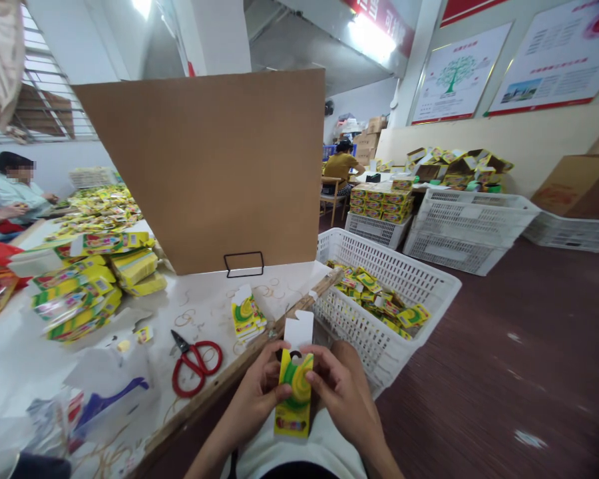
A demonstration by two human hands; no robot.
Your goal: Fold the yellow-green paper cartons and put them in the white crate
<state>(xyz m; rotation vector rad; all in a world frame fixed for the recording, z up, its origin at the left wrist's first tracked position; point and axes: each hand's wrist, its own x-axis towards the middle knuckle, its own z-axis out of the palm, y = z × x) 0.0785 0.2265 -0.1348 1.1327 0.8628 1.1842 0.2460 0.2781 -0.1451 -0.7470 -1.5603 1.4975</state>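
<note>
1. Head view: both hands are close together, clamped on one yellow-green carton [295, 414]; the left hand [260, 386] grips its left side and the right hand [338, 391] its right.
2. The carton stands nearly upright above the person's lap, just off the tabletop [202, 293] edge, its white flap [299, 328] raised at the top.
3. On the tabletop, red-handled scissors [198, 367] lie left of the hands, and a small pile of similar cartons [246, 318] sits near the wooden edge.
4. A brown cardboard panel [219, 173] stands behind them, with a black wire stand [244, 264] at its foot.
5. To the right, a white plastic crate [394, 261] holds many yellow packets [370, 287].
</note>
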